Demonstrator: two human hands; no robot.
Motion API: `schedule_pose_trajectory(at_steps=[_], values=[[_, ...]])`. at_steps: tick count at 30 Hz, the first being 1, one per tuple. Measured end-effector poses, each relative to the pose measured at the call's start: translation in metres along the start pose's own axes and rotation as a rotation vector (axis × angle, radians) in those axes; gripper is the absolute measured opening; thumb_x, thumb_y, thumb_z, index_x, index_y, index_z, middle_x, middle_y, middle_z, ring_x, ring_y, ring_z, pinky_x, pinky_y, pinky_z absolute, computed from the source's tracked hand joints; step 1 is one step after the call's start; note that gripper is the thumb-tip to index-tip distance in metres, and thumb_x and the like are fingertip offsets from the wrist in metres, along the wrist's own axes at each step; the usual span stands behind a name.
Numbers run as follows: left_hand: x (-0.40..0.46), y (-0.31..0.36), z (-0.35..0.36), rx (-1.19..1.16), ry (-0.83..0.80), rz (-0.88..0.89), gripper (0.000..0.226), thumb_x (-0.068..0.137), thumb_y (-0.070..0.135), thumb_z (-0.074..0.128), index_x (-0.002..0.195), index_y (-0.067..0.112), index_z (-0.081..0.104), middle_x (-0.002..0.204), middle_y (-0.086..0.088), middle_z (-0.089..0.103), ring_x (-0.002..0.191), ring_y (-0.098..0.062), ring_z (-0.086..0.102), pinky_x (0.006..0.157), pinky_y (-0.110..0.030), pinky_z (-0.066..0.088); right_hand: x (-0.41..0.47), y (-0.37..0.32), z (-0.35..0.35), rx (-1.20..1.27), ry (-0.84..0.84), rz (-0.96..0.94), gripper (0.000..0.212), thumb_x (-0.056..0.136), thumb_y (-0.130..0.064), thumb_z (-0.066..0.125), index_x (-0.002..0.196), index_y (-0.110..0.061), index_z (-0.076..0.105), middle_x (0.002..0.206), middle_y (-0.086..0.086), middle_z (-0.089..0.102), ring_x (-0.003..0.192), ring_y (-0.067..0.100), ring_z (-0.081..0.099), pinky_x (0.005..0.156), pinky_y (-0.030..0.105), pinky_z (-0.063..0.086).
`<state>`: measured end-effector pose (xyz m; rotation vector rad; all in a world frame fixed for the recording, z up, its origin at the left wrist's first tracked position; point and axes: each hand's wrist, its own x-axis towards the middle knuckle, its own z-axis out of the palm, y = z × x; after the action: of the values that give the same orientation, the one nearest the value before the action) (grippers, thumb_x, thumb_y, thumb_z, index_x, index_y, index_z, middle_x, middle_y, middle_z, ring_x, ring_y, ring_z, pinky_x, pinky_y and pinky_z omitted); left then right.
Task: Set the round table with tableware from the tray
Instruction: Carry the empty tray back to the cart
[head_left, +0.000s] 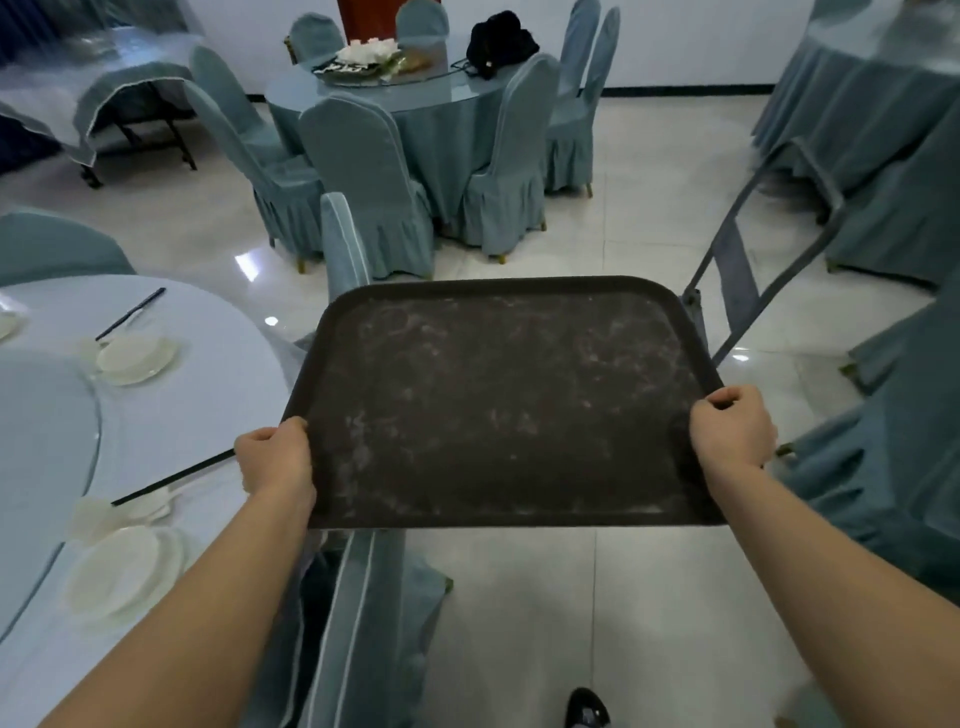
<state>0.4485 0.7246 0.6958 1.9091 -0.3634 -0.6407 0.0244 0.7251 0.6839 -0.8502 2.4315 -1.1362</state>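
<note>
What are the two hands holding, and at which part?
Both hold the empty dark tray: the left hand grips its left rim, the right hand its right rim.

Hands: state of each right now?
Left hand: gripping the tray at its left edge.
Right hand: gripping the tray at its right edge.

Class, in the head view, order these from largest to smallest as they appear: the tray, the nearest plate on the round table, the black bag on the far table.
1. Tray, largest by far.
2. Nearest plate.
3. Black bag: looks smallest, but it is far away, so true size is unsure.
</note>
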Motion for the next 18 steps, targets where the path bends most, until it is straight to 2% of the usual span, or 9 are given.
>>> schedule_pose_trajectory(at_steps=[4, 6, 8, 13, 16, 18], values=[[-0.026, 0.006, 0.068, 0.007, -0.058, -0.011, 0.016, 0.080, 0.031, 0.059, 0.090, 0.019, 0.057, 0.080, -0.001, 0.057, 0.070, -0.020, 0.055, 0.056, -0.032, 0.041, 0.064, 0.003, -0.016, -0.004, 0.046, -0.002, 0.005, 0.084, -0.015, 0.058, 0.087, -0.019, 0.056, 0.089, 0.006, 0.060, 0.090, 0.032, 0.056, 0.088, 0.047, 0.049], [-0.034, 0.010, 0.095, 0.053, -0.058, -0.010, 0.012, 0.080, 0.029, 0.060, 0.083, 0.019, 0.055, 0.078, -0.003, 0.057, 0.068, -0.022, 0.054, 0.063, -0.037, 0.045, 0.088, 0.009, -0.022, -0.009, 0.058, 0.024, 0.004, 0.085, -0.015, 0.058, 0.088, -0.018, 0.057, 0.089, 0.006, 0.061, 0.088, 0.030, 0.056, 0.085, 0.043, 0.049], [-0.039, 0.017, 0.122, 0.060, -0.066, -0.016, 0.016, 0.078, 0.026, 0.062, 0.088, 0.014, 0.060, 0.082, -0.006, 0.059, 0.071, -0.024, 0.054, 0.072, -0.040, 0.048, 0.109, 0.014, -0.026, 0.015, 0.069, 0.060, 0.005, 0.085, -0.015, 0.057, 0.088, -0.018, 0.057, 0.091, 0.007, 0.062, 0.090, 0.030, 0.057, 0.085, 0.045, 0.050], [-0.040, 0.037, 0.196, 0.102, -0.115, 0.009, 0.009, 0.076, 0.021, 0.065, 0.079, 0.015, 0.059, 0.074, -0.004, 0.057, 0.075, -0.026, 0.057, 0.068, -0.038, 0.048, 0.153, 0.031, -0.024, 0.034, 0.105, 0.155, 0.006, 0.083, -0.013, 0.056, 0.087, -0.018, 0.056, 0.089, 0.006, 0.063, 0.088, 0.031, 0.057, 0.083, 0.043, 0.050], [-0.035, 0.045, 0.241, 0.116, -0.132, 0.008, 0.016, 0.079, 0.020, 0.065, 0.091, 0.012, 0.062, 0.085, -0.007, 0.060, 0.081, -0.026, 0.057, 0.073, -0.037, 0.048, 0.178, 0.040, -0.013, 0.041, 0.133, 0.199, 0.006, 0.083, -0.012, 0.057, 0.084, -0.018, 0.057, 0.084, 0.005, 0.061, 0.083, 0.030, 0.056, 0.077, 0.039, 0.048], [-0.029, 0.048, 0.276, 0.126, -0.152, 0.021, 0.017, 0.080, 0.019, 0.064, 0.094, 0.009, 0.063, 0.088, -0.009, 0.060, 0.082, -0.027, 0.057, 0.071, -0.036, 0.046, 0.196, 0.044, -0.003, 0.044, 0.169, 0.232, 0.007, 0.083, -0.012, 0.058, 0.082, -0.019, 0.056, 0.080, 0.004, 0.059, 0.079, 0.028, 0.054, 0.072, 0.034, 0.041]])
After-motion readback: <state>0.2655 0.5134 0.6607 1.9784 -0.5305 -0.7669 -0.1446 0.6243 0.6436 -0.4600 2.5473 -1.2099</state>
